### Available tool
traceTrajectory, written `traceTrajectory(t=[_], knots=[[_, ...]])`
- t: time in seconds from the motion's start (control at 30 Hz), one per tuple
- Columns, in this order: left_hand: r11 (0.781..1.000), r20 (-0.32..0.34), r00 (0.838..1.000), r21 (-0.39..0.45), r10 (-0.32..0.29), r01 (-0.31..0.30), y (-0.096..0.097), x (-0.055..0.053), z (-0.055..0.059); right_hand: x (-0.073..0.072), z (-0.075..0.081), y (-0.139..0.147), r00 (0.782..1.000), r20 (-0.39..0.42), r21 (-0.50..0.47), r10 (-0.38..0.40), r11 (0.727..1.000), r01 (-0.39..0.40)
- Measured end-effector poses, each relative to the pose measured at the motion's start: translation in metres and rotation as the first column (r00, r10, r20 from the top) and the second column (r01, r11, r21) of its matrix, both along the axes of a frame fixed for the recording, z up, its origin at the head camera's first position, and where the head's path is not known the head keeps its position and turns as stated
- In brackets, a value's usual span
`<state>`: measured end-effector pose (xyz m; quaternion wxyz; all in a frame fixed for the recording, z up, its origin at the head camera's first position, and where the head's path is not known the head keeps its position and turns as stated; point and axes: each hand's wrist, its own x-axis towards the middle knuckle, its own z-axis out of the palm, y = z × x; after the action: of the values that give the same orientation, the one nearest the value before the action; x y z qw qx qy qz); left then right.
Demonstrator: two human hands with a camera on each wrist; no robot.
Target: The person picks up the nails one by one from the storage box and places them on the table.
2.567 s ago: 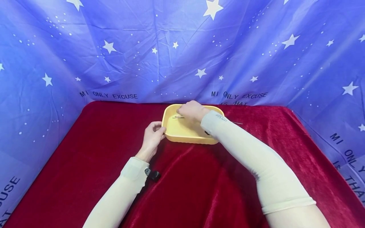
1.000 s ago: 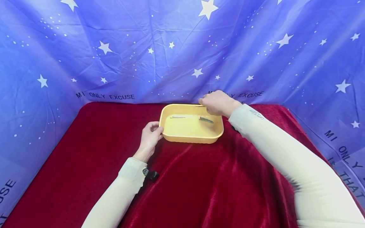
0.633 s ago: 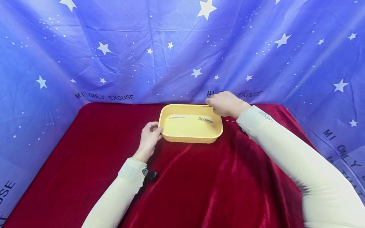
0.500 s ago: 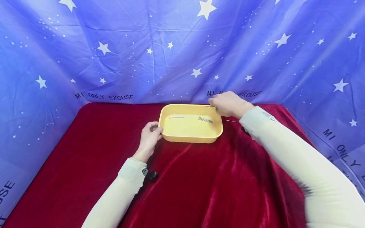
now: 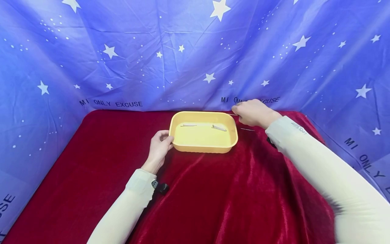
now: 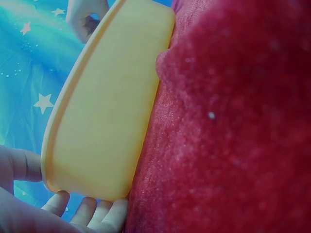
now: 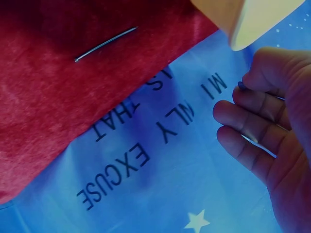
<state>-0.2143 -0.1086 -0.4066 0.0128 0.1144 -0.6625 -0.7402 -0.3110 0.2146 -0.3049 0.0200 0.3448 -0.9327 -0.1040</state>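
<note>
My left hand (image 5: 159, 145) holds the left end of a yellow plastic tray (image 5: 202, 149), its thumb at the rim and its fingers against the outer wall. Just right of the tray's far corner, my right hand (image 5: 254, 112) pinches a thin metal nail (image 5: 233, 114) between thumb and index finger. In the right wrist view only the dark tip of that nail (image 7: 241, 86) shows. Inside the tray lie a few nails (image 5: 189, 125) on the left and a small bundle of nails (image 5: 219, 128) on the right. Another nail (image 5: 247, 129) rests on the cloth right of the tray.
A red velvet cloth (image 5: 195, 203) covers the table. Behind and beside it hang blue curtains (image 5: 137, 67) with white stars and lettering; the back curtain stands close behind the tray.
From over the tray my right hand has moved right, past the far rim, with the nail in its fingers. The nail on the cloth has come fully into sight. My left hand stays put.
</note>
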Motion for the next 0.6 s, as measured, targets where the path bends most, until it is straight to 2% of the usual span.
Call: traceTrajectory(t=[0.6], knots=[[1.0,0.002,1.0,-0.004,0.002,-0.002,0.0,0.0,0.0,0.007,-0.004,0.036,1.0,-0.003,-0.038,-0.021,0.999,0.021]])
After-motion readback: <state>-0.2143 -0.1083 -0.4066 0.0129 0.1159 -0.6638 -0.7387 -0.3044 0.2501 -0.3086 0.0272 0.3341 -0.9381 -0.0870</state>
